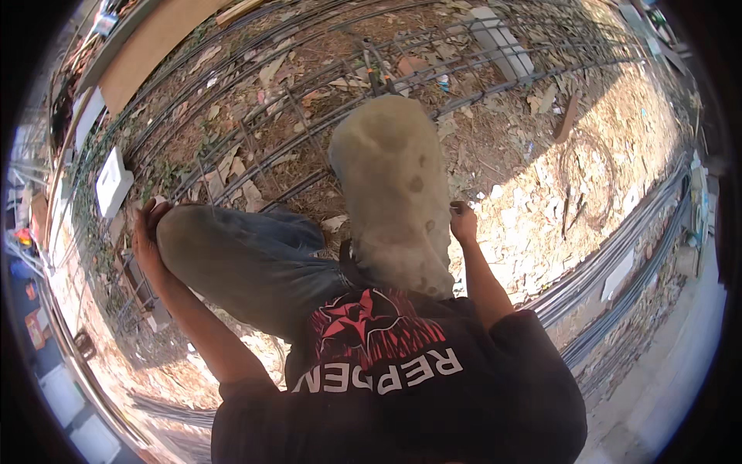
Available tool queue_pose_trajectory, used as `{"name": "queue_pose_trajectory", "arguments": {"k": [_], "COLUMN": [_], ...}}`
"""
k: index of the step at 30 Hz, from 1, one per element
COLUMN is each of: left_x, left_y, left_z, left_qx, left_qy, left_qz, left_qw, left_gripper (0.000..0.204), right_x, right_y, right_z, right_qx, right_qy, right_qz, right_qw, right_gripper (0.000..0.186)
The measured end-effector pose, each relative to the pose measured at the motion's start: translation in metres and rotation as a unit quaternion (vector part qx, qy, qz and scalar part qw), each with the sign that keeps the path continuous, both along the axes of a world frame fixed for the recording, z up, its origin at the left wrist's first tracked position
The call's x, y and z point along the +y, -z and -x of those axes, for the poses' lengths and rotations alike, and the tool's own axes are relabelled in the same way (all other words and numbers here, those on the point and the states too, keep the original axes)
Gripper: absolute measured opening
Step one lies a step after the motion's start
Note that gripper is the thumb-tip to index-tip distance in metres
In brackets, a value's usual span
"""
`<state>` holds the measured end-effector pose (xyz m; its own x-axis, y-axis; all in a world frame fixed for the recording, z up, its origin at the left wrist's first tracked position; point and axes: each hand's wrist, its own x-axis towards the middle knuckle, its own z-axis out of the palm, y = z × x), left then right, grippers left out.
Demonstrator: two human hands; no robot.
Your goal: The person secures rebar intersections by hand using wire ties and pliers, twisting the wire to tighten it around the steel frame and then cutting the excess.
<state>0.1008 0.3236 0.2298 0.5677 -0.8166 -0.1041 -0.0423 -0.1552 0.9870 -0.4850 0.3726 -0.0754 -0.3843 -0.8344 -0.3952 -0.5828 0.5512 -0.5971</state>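
My left hand (144, 236) rests against the outer side of my bent left knee, its fingers stretched along the trouser leg. Beside my raised right knee, my right hand (464, 224) hangs low with the fingers curled in; whatever they may hold is hidden. Past that knee, a pair of pincers (374, 71) with orange-and-dark handles leans on a rebar cage (309, 127). The long bars of this cage run across the ground in front of me, joined by thin cross ties. Part of it is hidden behind my legs.
A pale block (501, 45) lies among the bars at the far right, and a white block (114, 182) at the left. Wooden boards (154, 58) stand far left. Bundled steel bars (626, 286) and a wire coil (587, 182) lie right. Dry leaves cover the ground.
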Motion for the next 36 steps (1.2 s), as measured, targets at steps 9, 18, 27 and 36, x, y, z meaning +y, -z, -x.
{"name": "queue_pose_trajectory", "arguments": {"k": [9, 18, 27, 36], "left_x": [0.246, 0.416, 0.296, 0.305], "left_y": [0.175, 0.262, 0.285, 0.202], "left_z": [0.008, 0.076, 0.018, 0.010], "left_qx": [-0.064, -0.037, -0.205, -0.238], "left_qy": [-0.310, -0.400, -0.262, -0.399], "left_qz": [-0.149, -0.406, -0.512, -0.345], "left_qw": [0.937, 0.821, 0.792, 0.816], "left_gripper": [0.032, 0.033, 0.035, 0.038], "right_x": [-0.064, -0.304, -0.254, -0.217], "right_y": [-0.074, -0.321, -0.385, -0.377], "right_z": [0.024, 0.005, -0.215, -0.223], "right_qx": [-0.121, -0.092, -0.046, -0.101], "right_qy": [0.023, -0.083, -0.429, -0.419], "right_qz": [0.006, 0.308, 0.337, 0.289], "right_qw": [0.992, 0.943, 0.837, 0.855], "right_gripper": [0.044, 0.046, 0.030, 0.023]}}
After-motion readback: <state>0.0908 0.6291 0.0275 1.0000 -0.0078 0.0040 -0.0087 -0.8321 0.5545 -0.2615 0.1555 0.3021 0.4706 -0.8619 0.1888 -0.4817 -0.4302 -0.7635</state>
